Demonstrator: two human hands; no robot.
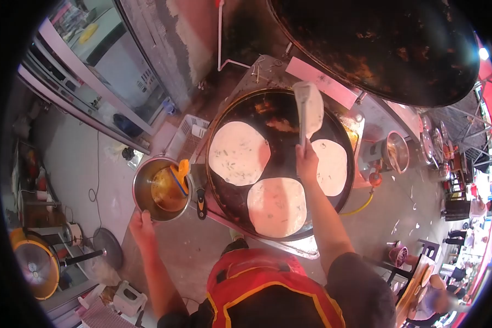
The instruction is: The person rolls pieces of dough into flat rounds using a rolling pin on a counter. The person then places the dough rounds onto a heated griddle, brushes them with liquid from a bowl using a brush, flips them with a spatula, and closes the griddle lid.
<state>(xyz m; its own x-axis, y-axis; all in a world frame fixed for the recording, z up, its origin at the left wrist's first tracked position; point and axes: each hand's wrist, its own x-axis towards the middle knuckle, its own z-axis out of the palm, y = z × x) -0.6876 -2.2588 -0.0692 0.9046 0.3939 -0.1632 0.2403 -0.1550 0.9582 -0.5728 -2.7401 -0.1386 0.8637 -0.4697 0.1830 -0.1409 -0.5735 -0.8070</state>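
My left hand [142, 228] is closed on the near rim of a metal pot [138, 188], to the left of the round griddle. Yellow liquid [167, 191], which looks like oil, fills the pot's bottom, and an orange-handled brush [183, 168] leans inside it. My right hand [307, 159] is wrapped round the handle of a long metal spatula [302, 115] over the griddle [279, 147]. A pale flatbread [314, 112] lies against the spatula's far end. Three more flatbreads rest on the griddle: at left [239, 153], near front [277, 208] and right [330, 167], the last partly behind my forearm.
A large dark lid [377, 44] stands raised behind the griddle. A black-handled tool [201, 205] sits between pot and griddle. A white basket [188, 134] is beyond the pot. On the right are a metal pot [397, 152] and a yellow hose [358, 209]. A fan [35, 265] stands at left.
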